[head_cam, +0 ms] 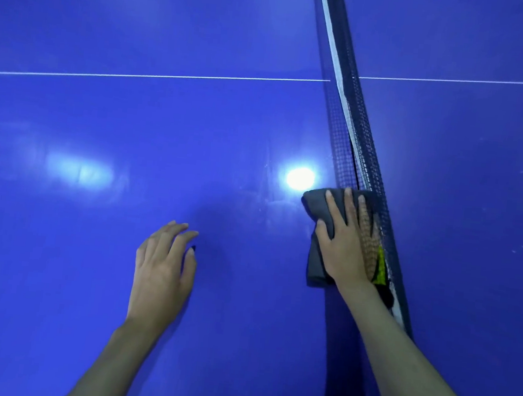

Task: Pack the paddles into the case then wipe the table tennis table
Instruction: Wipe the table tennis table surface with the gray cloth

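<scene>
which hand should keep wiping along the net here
Right. The right hand already lies flat on the grey cloth, pressed to the blue table right beside the net. The left hand holds nothing and sits farther from the net, fingertips on the surface.

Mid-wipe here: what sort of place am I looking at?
Probably an indoor games room: a glossy blue table tennis table with a white centre line and a dark net, lamp glare on top. Right hand presses a grey cloth.
</scene>
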`<state>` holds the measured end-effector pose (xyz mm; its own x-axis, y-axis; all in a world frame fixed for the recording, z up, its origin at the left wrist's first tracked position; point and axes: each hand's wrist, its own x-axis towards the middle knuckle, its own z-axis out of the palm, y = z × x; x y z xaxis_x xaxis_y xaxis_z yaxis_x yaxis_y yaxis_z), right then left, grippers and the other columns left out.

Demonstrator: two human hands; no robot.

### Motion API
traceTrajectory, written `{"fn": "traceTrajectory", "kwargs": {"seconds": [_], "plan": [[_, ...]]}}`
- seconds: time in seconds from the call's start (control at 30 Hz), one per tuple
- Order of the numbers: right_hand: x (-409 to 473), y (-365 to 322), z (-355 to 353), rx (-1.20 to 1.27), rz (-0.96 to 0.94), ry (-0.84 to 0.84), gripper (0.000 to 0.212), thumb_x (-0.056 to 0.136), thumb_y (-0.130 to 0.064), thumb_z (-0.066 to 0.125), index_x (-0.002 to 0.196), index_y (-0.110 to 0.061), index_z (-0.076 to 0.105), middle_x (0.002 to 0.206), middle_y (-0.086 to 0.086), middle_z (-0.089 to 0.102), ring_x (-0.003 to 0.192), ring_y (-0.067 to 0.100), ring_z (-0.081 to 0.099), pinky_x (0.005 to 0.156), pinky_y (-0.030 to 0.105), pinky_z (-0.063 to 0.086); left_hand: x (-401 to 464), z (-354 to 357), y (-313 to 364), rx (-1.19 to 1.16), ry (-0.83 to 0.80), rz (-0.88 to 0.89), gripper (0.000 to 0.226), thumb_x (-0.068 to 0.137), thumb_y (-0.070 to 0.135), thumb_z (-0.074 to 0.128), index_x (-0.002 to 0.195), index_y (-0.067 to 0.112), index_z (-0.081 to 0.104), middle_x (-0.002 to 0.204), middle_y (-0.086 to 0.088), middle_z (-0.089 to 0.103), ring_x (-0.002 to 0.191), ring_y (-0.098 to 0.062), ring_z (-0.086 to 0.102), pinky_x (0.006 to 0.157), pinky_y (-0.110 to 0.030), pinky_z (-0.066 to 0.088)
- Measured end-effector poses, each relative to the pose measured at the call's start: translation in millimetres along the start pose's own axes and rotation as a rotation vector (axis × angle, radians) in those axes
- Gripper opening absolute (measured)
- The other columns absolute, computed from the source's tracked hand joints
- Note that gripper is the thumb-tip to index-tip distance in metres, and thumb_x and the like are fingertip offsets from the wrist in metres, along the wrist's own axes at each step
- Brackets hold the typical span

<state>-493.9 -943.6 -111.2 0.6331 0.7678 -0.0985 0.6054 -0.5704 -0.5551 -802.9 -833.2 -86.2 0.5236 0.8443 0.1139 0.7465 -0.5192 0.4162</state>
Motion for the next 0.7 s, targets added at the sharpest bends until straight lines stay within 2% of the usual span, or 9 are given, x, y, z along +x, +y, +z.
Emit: {"fn": "traceTrajectory", "kwargs": {"seconds": [0.07,0.17,0.3,0.7], "plan": [[10,-12,9,-0.177,0.029,0.029,0.061,0.108,-0.042,0.042,0.164,-0.036,0.02,0.174,-0.011,-0.001,0.16,0.017,-0.002,0.124,0.036,0.015,-2,-7,-9,0.0,0.031,-0.018,0.03,0.1,0.02,0.051,0.126,0.014,0.064,0.138,-0.004,0.058,0.138,-0.028,0.048,0.109,-0.045,0.037],[8,-34,28,-0.463,0.017,0.125,0.061,0.106,-0.052,0.03,0.164,-0.034,0.022,0.173,-0.003,0.015,0.159,0.024,0.015,0.127,0.053,0.016,-3,-13,-28,-0.005,0.071,-0.052,0.029,0.1,0.017,0.052,0.126,0.012,0.064,0.137,-0.006,0.059,0.136,-0.03,0.05,0.107,-0.046,0.039],[-5,-82,67,-0.494,-0.066,0.124,0.064,0.104,-0.053,0.027,0.163,-0.031,0.027,0.171,0.001,0.022,0.157,0.027,0.021,0.125,0.055,0.02,-5,-27,-61,-0.025,0.086,-0.106,0.03,0.1,0.018,0.052,0.127,0.013,0.063,0.138,-0.005,0.058,0.136,-0.029,0.049,0.107,-0.047,0.04],[-66,-301,225,-0.466,-0.246,0.023,0.061,0.109,-0.053,0.025,0.165,-0.03,0.02,0.173,0.002,0.013,0.16,0.028,0.01,0.126,0.056,0.016,-30,-110,-221,-0.006,0.129,-0.26,0.03,0.1,0.013,0.052,0.128,0.014,0.062,0.139,-0.004,0.056,0.138,-0.029,0.048,0.105,-0.048,0.041]]}}
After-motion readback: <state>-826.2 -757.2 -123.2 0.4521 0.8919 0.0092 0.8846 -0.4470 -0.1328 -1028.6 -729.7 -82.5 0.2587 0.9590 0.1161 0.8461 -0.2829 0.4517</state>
